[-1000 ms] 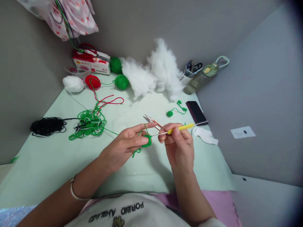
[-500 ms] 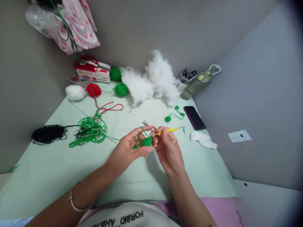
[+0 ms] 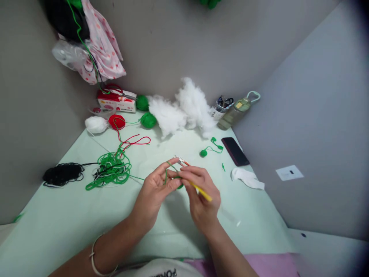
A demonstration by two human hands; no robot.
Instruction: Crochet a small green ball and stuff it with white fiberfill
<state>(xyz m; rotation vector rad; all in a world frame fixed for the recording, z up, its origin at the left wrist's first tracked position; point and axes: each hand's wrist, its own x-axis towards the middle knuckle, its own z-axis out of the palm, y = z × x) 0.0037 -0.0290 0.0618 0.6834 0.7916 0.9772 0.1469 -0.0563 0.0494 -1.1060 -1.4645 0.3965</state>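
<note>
Yarn [image 3: 166, 176] crosses our left hand [image 3: 150, 198], fingers [image 3: 172, 186] pinching a mostly hidden green piece [image 3: 180, 187]; our right hand [image 3: 203, 211] clamps the yellow hook [image 3: 202, 192]. We judge stitching unfinished.

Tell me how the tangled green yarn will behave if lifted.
The tangled green yarn looks floppy: its loops sprawl loosely. It would probably drag the black yarn, which runs into it. Lifting might tug the green strand leading toward the left hand.
</note>
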